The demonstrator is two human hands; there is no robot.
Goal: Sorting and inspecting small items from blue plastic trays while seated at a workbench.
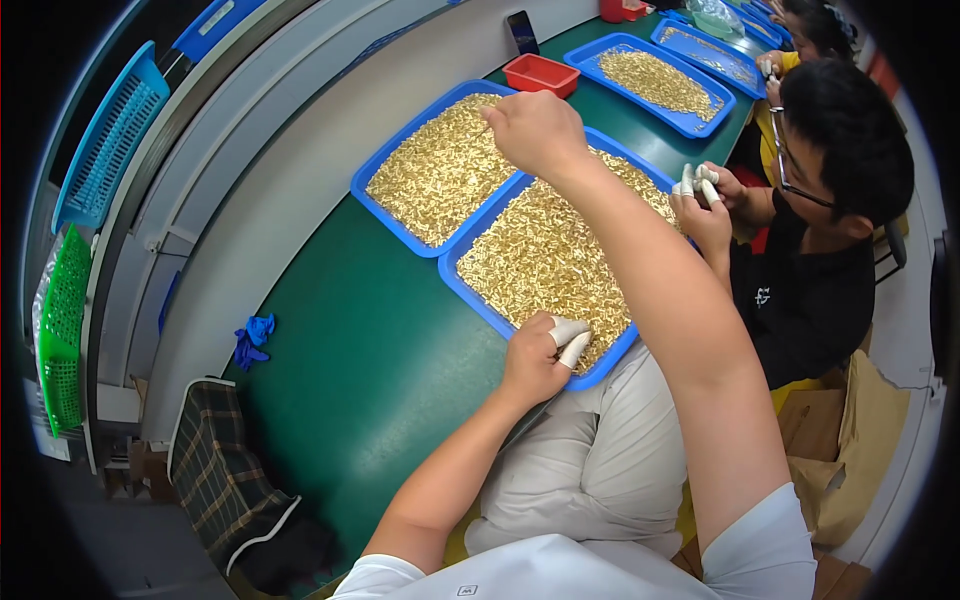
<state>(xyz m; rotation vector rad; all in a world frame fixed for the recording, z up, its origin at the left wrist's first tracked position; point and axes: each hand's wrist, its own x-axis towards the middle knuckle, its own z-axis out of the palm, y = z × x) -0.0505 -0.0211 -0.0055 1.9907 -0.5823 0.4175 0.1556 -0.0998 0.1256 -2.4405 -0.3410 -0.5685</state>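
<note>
Two blue trays, a near one [478, 312] and a far one [398, 232], stand side by side, filled with small brass-coloured metal pieces [545, 255]. At the near tray's front edge, my left hand [537, 362] has white finger cots on two fingers. Those fingers are drawn together low over the pieces; whatever lies between them is too small to make out. My right hand [543, 132] reaches across to the far tray and hangs above its right side. Its fingers are closed in a pinch, and anything in their tips cannot be made out.
A co-worker's hands [708, 195] in finger cots are at the near tray's right. Beyond lie a red tray [540, 76], a phone [521, 33] and another blue tray [698, 126] of pieces. Blue gloves [254, 340] and a plaid cloth item [222, 455] lie left on the green table [350, 400].
</note>
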